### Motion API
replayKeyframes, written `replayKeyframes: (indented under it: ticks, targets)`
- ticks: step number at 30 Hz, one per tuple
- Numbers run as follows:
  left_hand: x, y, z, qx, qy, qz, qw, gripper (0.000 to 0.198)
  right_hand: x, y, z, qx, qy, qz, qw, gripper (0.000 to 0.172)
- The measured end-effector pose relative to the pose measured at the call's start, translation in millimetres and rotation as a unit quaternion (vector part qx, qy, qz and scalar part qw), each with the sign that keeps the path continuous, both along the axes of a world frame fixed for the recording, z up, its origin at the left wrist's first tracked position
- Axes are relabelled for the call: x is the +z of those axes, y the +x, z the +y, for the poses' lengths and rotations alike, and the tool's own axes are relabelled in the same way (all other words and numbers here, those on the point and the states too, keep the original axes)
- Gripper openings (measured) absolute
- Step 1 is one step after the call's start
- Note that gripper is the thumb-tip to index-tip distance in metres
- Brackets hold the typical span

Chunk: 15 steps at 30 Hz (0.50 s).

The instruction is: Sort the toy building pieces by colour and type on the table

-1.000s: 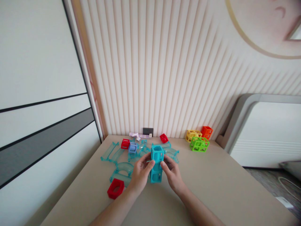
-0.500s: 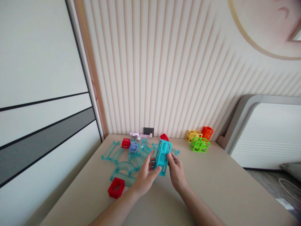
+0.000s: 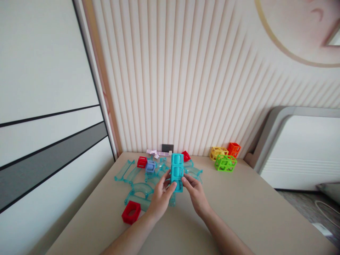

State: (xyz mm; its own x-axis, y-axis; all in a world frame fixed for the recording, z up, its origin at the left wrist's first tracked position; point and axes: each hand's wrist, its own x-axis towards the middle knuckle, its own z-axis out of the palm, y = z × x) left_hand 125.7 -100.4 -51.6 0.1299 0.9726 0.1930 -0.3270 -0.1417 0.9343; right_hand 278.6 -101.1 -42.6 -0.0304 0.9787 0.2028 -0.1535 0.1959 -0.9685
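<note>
Both my hands hold a tall teal block column (image 3: 177,170) made of stacked open-sided cubes, upright above the beige table (image 3: 239,212). My left hand (image 3: 160,198) pinches its lower left side, and my right hand (image 3: 195,193) grips its lower right side. Behind and under the column lie several clear teal curved track pieces (image 3: 139,189). A red square piece (image 3: 131,212) rests on the table left of my left wrist.
At the back stand a red block (image 3: 141,162), a pale blue block (image 3: 150,166) and another red piece (image 3: 185,156). Green (image 3: 225,163), yellow (image 3: 217,152) and orange (image 3: 233,149) cage cubes sit at the back right. A slatted wall rises behind the table.
The teal column was tilted to the right half a second ago; now it stands upright and slightly higher, held at its base by both hands.
</note>
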Motion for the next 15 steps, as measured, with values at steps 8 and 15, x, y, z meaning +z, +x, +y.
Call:
replayKeyframes:
  ticks: [8,15]
  targets:
    - [1.1,1.0,2.0,0.037,-0.013,0.004,0.999,0.063,-7.4,-1.9,3.2,0.018,0.005,-0.031,0.999,0.045]
    - [-1.9,-2.6,2.7,0.066,-0.002,0.040,0.997,0.056,-1.6,-0.6,1.0,0.036,-0.016,-0.033,0.999,0.042]
